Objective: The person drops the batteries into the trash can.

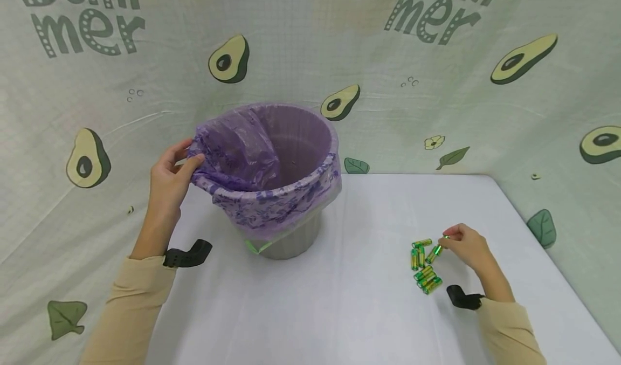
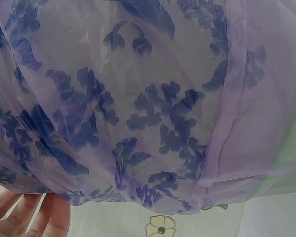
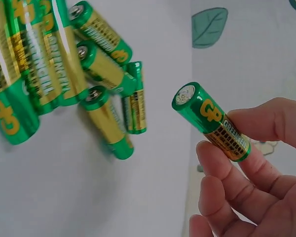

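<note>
Apparent battery (image 3: pixel 213 122) pick-up
Right grip (image 1: pixel 466 243) pinches it beside other batteries (image 1: pixel 421 257); left grip (image 1: pixel 171 173) pinches liner (image 1: pixel 281 207); lifting clear likely needs steadiness.

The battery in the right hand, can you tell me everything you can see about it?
The battery is a shiny tube that looks metallic, green at both ends with gold in between. Big yellow letters spell GP, with smaller print beside them. One round, silvery end shows; the other faces away. It tilts in the right hand, pinched between thumb and fingers, apart from the other batteries in the right wrist view.
</note>
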Demonstrator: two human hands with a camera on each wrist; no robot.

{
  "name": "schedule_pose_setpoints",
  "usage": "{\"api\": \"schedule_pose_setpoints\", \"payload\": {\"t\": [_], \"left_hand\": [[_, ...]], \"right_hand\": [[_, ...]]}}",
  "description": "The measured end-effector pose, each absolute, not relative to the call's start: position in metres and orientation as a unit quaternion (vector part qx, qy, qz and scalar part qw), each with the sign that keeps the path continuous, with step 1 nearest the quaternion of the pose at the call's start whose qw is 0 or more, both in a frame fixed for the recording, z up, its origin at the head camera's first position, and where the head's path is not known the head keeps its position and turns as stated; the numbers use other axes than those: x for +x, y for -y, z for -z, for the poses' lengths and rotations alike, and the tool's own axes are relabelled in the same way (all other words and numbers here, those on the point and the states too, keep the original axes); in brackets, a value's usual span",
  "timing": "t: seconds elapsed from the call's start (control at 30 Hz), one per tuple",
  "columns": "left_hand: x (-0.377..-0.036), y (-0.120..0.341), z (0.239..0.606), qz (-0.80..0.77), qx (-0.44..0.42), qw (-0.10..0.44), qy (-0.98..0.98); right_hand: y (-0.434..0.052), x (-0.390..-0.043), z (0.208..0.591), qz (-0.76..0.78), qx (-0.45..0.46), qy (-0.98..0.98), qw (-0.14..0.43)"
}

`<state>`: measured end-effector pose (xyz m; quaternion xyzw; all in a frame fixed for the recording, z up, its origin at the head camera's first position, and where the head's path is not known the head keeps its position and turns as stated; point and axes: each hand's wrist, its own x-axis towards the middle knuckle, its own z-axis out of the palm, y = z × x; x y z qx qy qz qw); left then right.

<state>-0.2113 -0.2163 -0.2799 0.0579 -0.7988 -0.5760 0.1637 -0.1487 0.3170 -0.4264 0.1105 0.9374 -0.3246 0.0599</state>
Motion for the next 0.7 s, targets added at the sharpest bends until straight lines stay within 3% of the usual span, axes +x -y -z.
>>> {"api": "schedule_pose_setpoints", "payload": {"t": [0.7], "left_hand": [[-0.208, 0.215, 0.28, 0.569, 0.05, 0.163, 0.804]], "right_hand": [[-0.262, -0.167, 0.324, 0.361, -0.001, -0.932, -0.042]]}}
